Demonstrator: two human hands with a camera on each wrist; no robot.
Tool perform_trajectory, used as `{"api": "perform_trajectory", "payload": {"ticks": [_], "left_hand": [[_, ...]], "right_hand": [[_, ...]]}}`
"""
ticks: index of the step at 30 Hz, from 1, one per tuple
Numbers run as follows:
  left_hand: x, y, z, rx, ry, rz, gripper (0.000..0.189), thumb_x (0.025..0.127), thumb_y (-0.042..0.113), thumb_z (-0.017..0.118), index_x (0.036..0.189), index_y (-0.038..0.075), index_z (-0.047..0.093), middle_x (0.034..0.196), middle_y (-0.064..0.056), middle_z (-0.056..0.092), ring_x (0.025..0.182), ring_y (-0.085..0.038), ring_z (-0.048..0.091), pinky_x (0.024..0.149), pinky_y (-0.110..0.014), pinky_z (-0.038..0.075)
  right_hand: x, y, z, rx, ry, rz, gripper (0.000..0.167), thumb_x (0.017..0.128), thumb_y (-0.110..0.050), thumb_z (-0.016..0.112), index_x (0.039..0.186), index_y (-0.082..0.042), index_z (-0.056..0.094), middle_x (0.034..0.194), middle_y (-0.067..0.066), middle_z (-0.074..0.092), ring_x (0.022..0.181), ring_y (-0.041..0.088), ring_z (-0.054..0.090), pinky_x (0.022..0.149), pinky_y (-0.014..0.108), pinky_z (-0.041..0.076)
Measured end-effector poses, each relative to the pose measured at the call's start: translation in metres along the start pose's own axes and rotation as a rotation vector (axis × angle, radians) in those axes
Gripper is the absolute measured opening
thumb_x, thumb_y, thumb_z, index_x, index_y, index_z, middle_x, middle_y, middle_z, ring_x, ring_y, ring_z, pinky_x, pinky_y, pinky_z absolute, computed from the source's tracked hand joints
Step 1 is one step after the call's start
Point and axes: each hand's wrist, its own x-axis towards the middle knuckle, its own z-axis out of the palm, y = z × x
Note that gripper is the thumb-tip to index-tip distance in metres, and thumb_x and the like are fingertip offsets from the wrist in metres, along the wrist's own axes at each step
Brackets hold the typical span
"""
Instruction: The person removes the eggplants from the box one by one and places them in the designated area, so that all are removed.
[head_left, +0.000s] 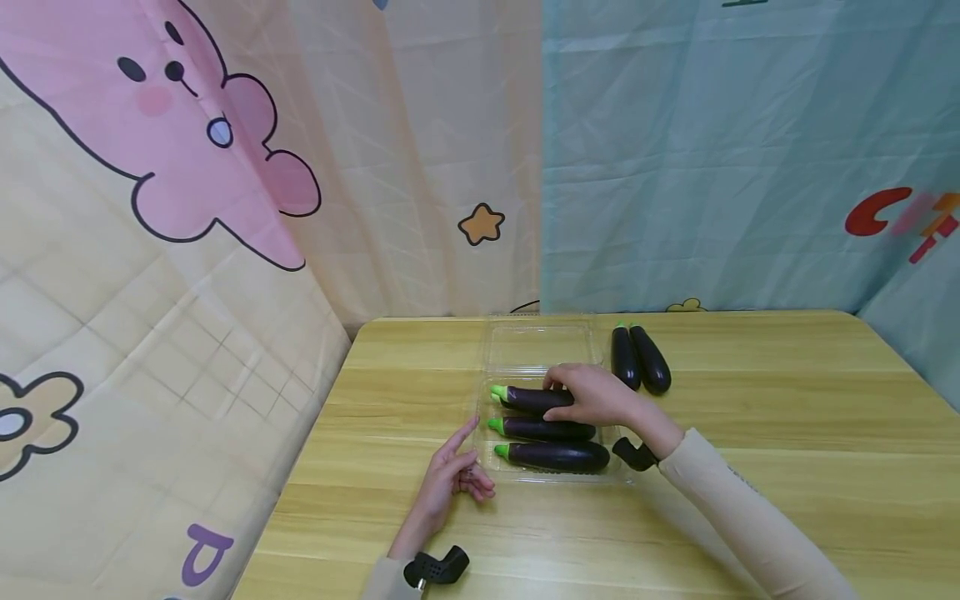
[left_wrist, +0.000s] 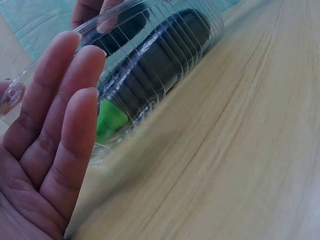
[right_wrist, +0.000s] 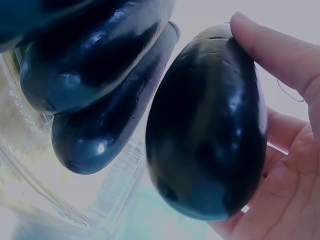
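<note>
A clear plastic clamshell box lies opened on the table, with dark purple eggplants side by side in it, green stems to the left. My right hand grips an eggplant over the back of the box, thumb on one side and fingers on the other. Beneath it a second green stem shows, mostly covered. The middle eggplant and the front eggplant lie nearer to me. My left hand is at the box's left side, fingers extended close to the clear wall, holding nothing.
Behind the tray part, the clear lid is folded back flat on the wooden table. Two more eggplants lie together to the right of the lid. Printed curtains hang along the table's back edge.
</note>
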Motion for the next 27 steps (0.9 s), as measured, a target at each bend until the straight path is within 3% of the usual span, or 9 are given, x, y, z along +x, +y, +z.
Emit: {"api": "perform_trajectory", "payload": {"ticks": [9, 19, 27], "left_hand": [[0.0002, -0.0009, -0.0008, 0.004, -0.001, -0.002, 0.059, 0.102, 0.015, 0.04, 0.151, -0.001, 0.012, 0.068, 0.0, 0.069, 0.063, -0.017, 0.068, 0.054, -0.027, 0.054], [0.0008, -0.0018, -0.0007, 0.005, 0.002, -0.009, 0.058, 0.102, 0.013, 0.038, 0.151, -0.001, 0.011, 0.068, -0.001, 0.069, 0.063, -0.017, 0.068, 0.053, -0.027, 0.054], [0.0011, -0.0019, -0.001, 0.0, 0.001, -0.006, 0.058, 0.102, 0.013, 0.039, 0.151, -0.001, 0.011, 0.068, -0.001, 0.069, 0.063, -0.017, 0.068, 0.054, -0.027, 0.054]], "right_hand": [[-0.0029, -0.0011, -0.0011, 0.021, 0.073, 0.017, 0.039, 0.081, -0.04, 0.074, 0.106, -0.012, 0.062, 0.094, -0.002, 0.06, 0.079, 0.012, 0.057, 0.067, 0.032, 0.048], [-0.0068, -0.0041, -0.004, 0.01, 0.229, 0.04, 0.041, 0.08, -0.051, 0.071, 0.101, -0.016, 0.064, 0.086, -0.009, 0.062, 0.064, 0.006, 0.052, 0.054, 0.026, 0.042], [-0.0096, -0.0015, -0.0046, 0.03, 0.37, 0.054, 0.036, 0.081, -0.046, 0.072, 0.1, -0.016, 0.066, 0.085, -0.008, 0.064, 0.054, 0.002, 0.047, 0.049, 0.024, 0.041]]}}
